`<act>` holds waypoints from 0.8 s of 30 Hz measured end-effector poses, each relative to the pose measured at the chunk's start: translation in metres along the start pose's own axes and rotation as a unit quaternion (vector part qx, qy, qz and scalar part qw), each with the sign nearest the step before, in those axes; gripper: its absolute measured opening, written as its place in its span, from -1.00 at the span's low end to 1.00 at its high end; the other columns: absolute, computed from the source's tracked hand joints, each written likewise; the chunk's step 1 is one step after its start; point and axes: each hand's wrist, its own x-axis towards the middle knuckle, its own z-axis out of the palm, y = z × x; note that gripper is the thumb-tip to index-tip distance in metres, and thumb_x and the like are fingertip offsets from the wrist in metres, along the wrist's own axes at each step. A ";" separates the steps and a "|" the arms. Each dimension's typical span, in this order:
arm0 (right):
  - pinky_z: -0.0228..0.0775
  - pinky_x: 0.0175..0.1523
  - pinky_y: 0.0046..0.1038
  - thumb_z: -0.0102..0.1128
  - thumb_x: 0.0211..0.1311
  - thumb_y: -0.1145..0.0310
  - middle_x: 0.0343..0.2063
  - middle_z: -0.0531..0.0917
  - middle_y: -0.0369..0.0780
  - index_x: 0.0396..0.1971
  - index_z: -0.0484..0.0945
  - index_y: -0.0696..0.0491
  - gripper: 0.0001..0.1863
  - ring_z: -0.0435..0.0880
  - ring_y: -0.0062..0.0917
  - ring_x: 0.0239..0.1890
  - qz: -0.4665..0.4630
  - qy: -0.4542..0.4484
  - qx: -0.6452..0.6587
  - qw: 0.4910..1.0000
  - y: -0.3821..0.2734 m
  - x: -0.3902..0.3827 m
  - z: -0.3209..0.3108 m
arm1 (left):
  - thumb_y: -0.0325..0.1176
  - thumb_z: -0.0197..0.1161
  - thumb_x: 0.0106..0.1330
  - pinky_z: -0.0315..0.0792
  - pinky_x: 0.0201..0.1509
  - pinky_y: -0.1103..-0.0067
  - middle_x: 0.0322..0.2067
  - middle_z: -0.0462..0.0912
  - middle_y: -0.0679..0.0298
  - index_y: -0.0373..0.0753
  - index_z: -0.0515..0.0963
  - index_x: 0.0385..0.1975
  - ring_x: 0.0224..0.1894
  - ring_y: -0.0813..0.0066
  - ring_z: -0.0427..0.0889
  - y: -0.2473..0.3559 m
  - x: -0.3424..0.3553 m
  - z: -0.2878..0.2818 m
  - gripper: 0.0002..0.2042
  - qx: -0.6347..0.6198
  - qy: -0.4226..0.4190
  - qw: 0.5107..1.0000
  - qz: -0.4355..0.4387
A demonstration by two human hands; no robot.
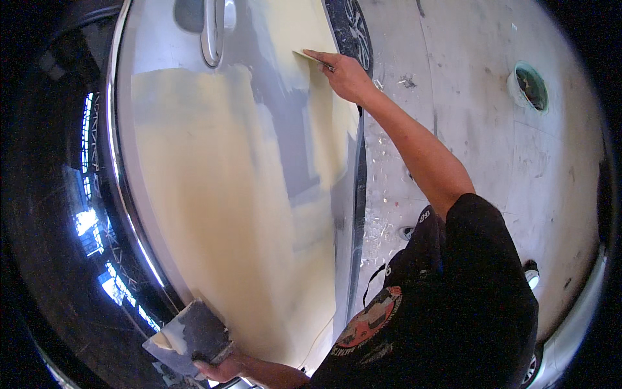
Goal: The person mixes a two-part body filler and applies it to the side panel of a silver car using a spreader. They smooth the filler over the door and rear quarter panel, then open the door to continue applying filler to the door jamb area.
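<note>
My right hand (pixel 346 76) reaches across the side of a car and grips a thin putty spreader (pixel 315 59), a finger stretched along it. The blade meets the pale yellow filler (pixel 214 162) spread over the silver-grey door panel (pixel 285 136). Near the lower edge, my left hand (pixel 221 369) holds a grey mixing board (pixel 194 327) by its edge, with a dab of yellowish putty (pixel 172 340) on it. The board is close to the dark window (pixel 71 227) and its chrome trim. Between the filler patches a bare grey strip shows.
A door handle (pixel 210 32) sticks out at the upper left. A wheel (pixel 357 32) stands beyond my right hand. On the pale floor (pixel 447 84) lie scraps and flakes, and a round greenish tub (pixel 530 85). Part of another car (pixel 573 311) appears at the lower right.
</note>
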 end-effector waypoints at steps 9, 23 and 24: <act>0.37 0.02 -0.36 -0.01 0.22 0.44 -0.11 0.57 -0.07 0.09 0.41 -0.32 -0.55 0.56 -0.17 -0.12 0.018 -0.024 -0.022 0.999 0.009 0.016 0.007 | -0.18 0.25 0.11 0.53 -0.14 0.12 -0.15 0.52 -0.16 -0.29 0.51 -0.10 -0.22 -0.09 0.56 -0.088 0.042 -0.075 -0.59 0.143 -0.026 0.962 0.230; 0.19 0.25 -0.36 0.00 -0.13 0.76 0.08 0.30 -0.01 0.14 0.38 -0.27 -0.23 0.31 -0.19 0.17 0.056 -0.078 0.102 0.990 -0.033 -0.167 0.041 | -0.13 0.30 -0.01 0.49 -0.05 0.14 -0.08 0.49 -0.12 -0.31 0.51 -0.12 -0.08 -0.06 0.51 -0.073 0.046 -0.061 -0.52 0.101 -0.052 0.954 0.276; 0.17 0.26 -0.34 0.01 -0.14 0.77 0.09 0.29 -0.01 0.14 0.38 -0.26 -0.22 0.29 -0.16 0.18 0.060 -0.084 0.105 0.989 -0.036 -0.189 0.047 | -0.10 0.29 -0.01 0.48 -0.05 0.13 -0.08 0.49 -0.13 -0.32 0.51 -0.12 -0.07 -0.05 0.50 -0.043 0.024 -0.037 -0.51 0.003 -0.020 0.993 0.120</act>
